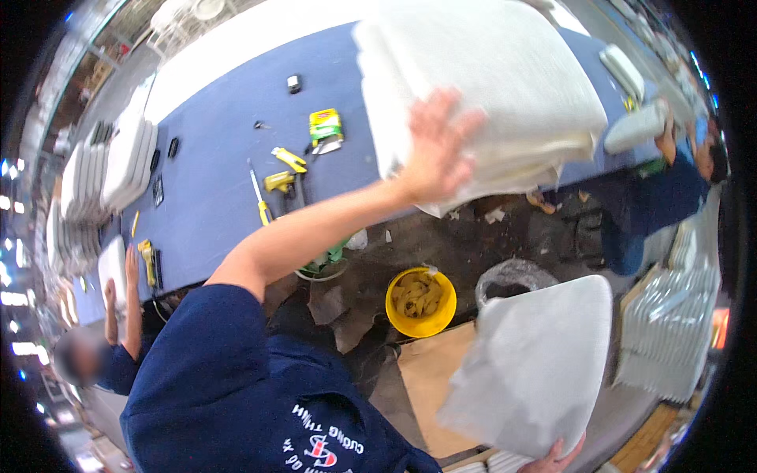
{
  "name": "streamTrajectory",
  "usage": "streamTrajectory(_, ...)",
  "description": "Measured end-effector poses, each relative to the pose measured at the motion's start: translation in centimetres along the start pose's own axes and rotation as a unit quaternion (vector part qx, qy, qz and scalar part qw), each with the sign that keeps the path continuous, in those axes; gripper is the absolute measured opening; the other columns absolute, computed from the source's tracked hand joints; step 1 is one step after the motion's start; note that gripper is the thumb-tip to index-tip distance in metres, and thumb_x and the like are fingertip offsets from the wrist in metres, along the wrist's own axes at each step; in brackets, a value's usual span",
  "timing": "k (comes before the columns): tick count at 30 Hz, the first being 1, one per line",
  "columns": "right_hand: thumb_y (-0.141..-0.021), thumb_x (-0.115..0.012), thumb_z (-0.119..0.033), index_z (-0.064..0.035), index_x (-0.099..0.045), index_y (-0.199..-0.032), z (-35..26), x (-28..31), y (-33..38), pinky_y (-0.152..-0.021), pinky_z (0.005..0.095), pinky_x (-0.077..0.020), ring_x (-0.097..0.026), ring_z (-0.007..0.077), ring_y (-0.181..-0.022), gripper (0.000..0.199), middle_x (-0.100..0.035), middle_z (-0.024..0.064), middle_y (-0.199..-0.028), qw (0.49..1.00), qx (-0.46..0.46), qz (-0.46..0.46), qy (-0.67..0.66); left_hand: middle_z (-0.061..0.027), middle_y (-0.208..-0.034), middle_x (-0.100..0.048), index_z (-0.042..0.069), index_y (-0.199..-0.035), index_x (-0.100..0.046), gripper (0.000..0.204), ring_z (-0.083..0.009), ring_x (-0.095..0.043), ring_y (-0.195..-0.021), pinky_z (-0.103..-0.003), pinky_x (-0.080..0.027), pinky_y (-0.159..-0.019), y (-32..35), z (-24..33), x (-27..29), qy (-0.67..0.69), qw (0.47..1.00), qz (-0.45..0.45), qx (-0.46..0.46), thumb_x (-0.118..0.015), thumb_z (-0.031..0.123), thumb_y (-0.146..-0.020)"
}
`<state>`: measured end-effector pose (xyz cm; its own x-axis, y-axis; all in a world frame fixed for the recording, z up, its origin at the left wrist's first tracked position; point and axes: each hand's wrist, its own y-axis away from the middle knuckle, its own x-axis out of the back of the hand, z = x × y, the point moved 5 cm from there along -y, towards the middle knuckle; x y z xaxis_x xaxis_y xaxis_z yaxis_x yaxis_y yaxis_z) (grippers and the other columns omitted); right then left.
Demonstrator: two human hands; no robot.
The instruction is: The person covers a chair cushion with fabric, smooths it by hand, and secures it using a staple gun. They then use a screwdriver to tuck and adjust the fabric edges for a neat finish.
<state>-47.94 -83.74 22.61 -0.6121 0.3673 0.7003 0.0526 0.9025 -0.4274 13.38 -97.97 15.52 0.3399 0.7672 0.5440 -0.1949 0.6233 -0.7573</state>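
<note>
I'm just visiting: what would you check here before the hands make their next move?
1. Right hand has hold of the white panel: ok, fingers at its lower edge.
2. Left hand free of any load: ok, fingers spread.
3. Left hand touching the white sheet stack: cannot tell, the hand is blurred.
4. Sheet edges even: not ok, the near ones sag unevenly.
5. Screwdriver apart from the stack: ok, it lies on the blue table.

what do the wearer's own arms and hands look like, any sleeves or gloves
The left hand is ungloved and motion-blurred, its forearm bare below a short navy sleeve. The right hand, only partly visible, also looks ungloved; its sleeve can't be made out.
</note>
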Motion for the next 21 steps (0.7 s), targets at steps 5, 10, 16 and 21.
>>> streamTrajectory(5, -0.098, -0.069, -0.042, -0.0005, -0.061, -0.136, -22.6, 2.2, 2.9, -0.087, 0.0449, -0.0562, -0.066, 0.0332, -0.106, 0.056, -0.07, 0.0128, -0.111, 0.984, 0.164, 0.028, 0.06, -0.0248, -0.173, -0.018, 0.007, -0.165, -0.03, 0.073, -0.0412, -0.022, -0.159, -0.056, -0.016, -0.129, 12.4, 2.3, 5.2, 0.395, 0.88, -0.204, 0.17, -0.049, 0.046, -0.107)
streamTrajectory(10, -0.097, -0.068, -0.043, 0.0044, -0.063, -0.133, -40.8, 0.2, 7.0, -0.087, 0.0478, -0.0568, -0.066, 0.0362, -0.107, 0.06, -0.07, 0.0154, -0.114, 0.953, 0.295, -0.006, 0.069, -0.0248, -0.129, -0.071, -0.01, -0.13, -0.065, 0.08, -0.0329, -0.062, -0.126, -0.041, -0.04, -0.116, 21.3, -4.9, 15.3, 0.571, 0.662, -0.172, 0.454, -0.018, 0.053, -0.115)
streamTrajectory(16, -0.09, -0.07, -0.054, 0.008, -0.06, -0.135, -54.5, -8.6, 8.1, -0.094, 0.051, -0.0553, -0.065, 0.0386, -0.112, 0.077, -0.068, 0.0195, -0.122, 0.912, 0.363, -0.125, -0.147, -0.015, -0.101, -0.074, -0.007, -0.111, -0.071, 0.074, -0.019, -0.066, -0.099, -0.038, -0.052, -0.094, 21.4, -20.7, 39.9, 0.502, 0.694, 0.216, 0.469, -0.023, 0.049, -0.116)
streamTrajectory(21, -0.081, -0.07, -0.068, 0.0072, -0.055, -0.138, -64.4, -26.7, 7.7, -0.102, 0.0511, -0.0523, -0.066, 0.037, -0.116, 0.096, -0.065, 0.0224, -0.127, 0.814, 0.311, -0.245, -0.424, -0.011, -0.115, -0.07, -0.001, -0.125, -0.062, 0.072, -0.0211, -0.066, -0.105, -0.038, -0.053, -0.092, 34.5, -30.2, 54.9, 0.271, 0.725, 0.424, 0.471, -0.023, 0.058, -0.114)
